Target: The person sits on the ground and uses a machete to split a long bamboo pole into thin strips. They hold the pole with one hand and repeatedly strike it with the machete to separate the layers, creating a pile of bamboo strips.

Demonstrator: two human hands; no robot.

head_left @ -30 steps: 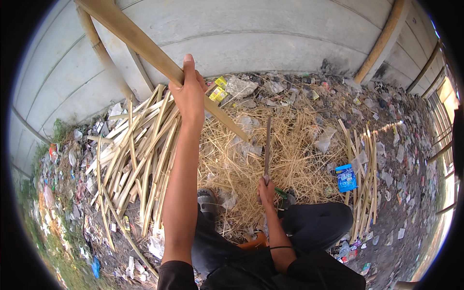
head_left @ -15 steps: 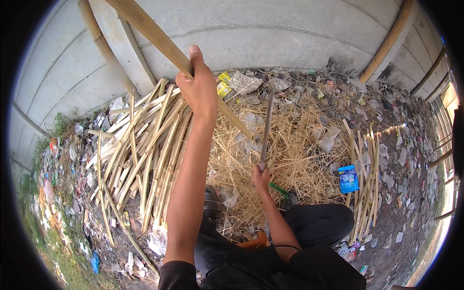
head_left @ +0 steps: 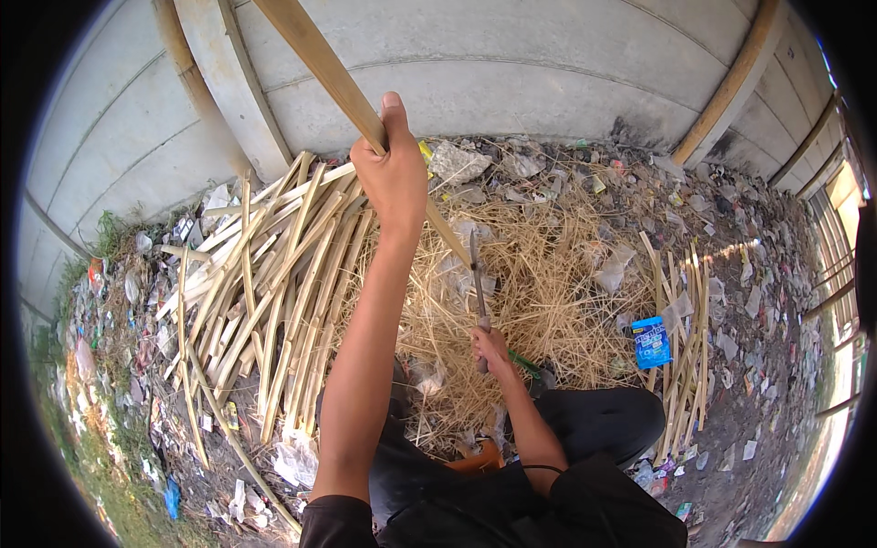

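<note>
Over dry straw (head_left: 566, 315), our left hand (head_left: 393, 178) grips long wood strip (head_left: 333, 78), slanting from upper left; our right hand (head_left: 491, 349) closes round knife (head_left: 480, 297) by its handle, blade at strip's lower end, contact unclear. Work looks partway along: big strip pile (head_left: 283, 283) at left, small stick pile (head_left: 692, 352) at right, gripped strip seemingly unfinished; how many remain, we cannot tell. Blue packet (head_left: 651, 342) beside sticks bears pale printed lettering; we see no writing on strip or knife.
</note>
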